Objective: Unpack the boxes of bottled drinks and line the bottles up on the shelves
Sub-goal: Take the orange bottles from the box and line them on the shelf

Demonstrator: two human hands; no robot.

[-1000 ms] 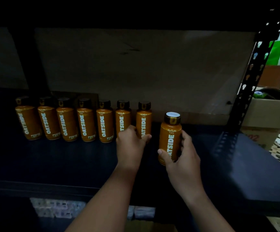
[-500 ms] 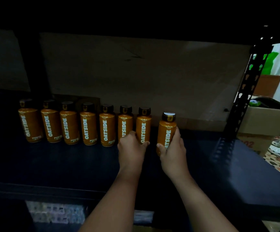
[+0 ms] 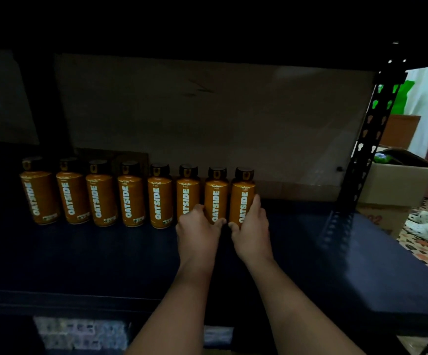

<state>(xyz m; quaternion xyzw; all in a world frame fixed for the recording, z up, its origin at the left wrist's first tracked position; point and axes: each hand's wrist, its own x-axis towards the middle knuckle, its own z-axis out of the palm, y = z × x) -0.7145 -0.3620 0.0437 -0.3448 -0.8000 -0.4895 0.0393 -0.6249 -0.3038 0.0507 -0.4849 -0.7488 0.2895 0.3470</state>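
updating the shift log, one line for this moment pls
step: lining up | right hand: grips end bottle | left hand: grips next bottle | shelf

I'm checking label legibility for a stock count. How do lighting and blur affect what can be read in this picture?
Head view: dim overall, the upper part nearly black. The bottles show OATSIDE clearly, but their small print is too soft to read. Daylight brightens the right edge past the shelf post. Wide-angle distortion leans the post. Both hands, left hand and right hand, look slightly soft.
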